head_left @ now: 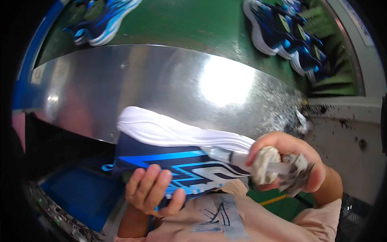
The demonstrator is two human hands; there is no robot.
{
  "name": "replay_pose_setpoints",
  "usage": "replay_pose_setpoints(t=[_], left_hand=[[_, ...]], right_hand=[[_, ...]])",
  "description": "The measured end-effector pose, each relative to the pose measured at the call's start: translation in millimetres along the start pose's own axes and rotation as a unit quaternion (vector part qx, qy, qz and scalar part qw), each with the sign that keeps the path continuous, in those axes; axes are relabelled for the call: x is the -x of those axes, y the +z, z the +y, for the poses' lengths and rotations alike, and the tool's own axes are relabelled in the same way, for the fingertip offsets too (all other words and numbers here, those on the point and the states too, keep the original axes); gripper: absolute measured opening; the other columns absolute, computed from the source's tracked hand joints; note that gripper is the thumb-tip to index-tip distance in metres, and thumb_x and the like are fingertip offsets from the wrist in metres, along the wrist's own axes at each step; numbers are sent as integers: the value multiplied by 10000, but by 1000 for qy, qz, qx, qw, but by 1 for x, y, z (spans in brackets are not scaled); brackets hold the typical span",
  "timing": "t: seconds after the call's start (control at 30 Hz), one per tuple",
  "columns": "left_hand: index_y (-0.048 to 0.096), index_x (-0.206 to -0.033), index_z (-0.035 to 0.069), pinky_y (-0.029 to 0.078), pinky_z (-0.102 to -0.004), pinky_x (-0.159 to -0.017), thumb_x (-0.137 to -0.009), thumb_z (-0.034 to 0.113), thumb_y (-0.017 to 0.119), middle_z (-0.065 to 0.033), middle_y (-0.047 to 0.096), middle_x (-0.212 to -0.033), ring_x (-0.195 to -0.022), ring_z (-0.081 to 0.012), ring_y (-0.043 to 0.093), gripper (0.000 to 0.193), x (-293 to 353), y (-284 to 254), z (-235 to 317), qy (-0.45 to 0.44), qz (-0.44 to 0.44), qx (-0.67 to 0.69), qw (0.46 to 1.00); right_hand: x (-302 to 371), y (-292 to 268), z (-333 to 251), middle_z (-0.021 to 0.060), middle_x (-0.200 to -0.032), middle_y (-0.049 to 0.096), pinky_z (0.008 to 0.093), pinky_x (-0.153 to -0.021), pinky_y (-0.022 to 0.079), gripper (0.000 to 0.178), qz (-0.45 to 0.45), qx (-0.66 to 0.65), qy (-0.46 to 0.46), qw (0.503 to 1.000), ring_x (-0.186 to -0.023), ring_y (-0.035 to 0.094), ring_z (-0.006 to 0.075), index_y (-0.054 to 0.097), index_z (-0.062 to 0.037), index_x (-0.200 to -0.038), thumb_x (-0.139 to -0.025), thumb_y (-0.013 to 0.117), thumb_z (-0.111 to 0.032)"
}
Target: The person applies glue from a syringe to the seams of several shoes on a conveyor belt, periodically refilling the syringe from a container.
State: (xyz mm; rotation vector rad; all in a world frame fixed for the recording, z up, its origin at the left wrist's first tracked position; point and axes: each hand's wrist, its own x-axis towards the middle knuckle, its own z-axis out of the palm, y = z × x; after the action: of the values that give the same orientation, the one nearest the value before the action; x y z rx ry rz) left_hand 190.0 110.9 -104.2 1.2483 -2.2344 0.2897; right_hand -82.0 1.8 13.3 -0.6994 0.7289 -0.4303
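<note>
A navy sneaker [177, 171] with bright blue stripes lies on its side in the air in front of me, its white sole [173, 129] turned up and away. My left hand [153, 191] grips it from below, fingers spread along the upper near the heel half. In my right hand [298, 161] is a syringe-like translucent tube [238, 158], bound with greyish wrapping [266, 163]. Its clear front end points left and lies at the seam between sole and upper, near the toe half. Whether the tip touches the shoe is hard to tell.
Beyond the shoe stretches a shiny metal ledge [161, 80], stained with dried residue at its right end. Behind it, a green surface [193, 28] carries more navy sneakers at the left [107, 24] and several at the right [278, 32]. A grey panel [346, 141] stands at the right.
</note>
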Motion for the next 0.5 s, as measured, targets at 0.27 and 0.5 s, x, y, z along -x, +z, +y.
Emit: replay_pose_setpoints(t=[0.27,0.5], left_hand=[[418,-1153,241,410,-486,-1034,-856,400,662,-57,562,-1189,-1154,-290,562,416,2,1,-3,4,-18,-17,1000],[370,-1108,178,473,-563,-938,-901,372,608,-108,551,-1174,-1115,-348,586,370,-3,6,1,-11,-3,-67,998]], right_hand=[[30,12,9,151,-906,574,209,-600,418,979,126,8,-51,991,-706,528,94,452,171,-1126,-698,686,-677],[89,-28,45,155,-1096,547,222,-755,450,1097,21,-71,-166,983,-926,564,128,365,167,-1269,-641,769,-636]])
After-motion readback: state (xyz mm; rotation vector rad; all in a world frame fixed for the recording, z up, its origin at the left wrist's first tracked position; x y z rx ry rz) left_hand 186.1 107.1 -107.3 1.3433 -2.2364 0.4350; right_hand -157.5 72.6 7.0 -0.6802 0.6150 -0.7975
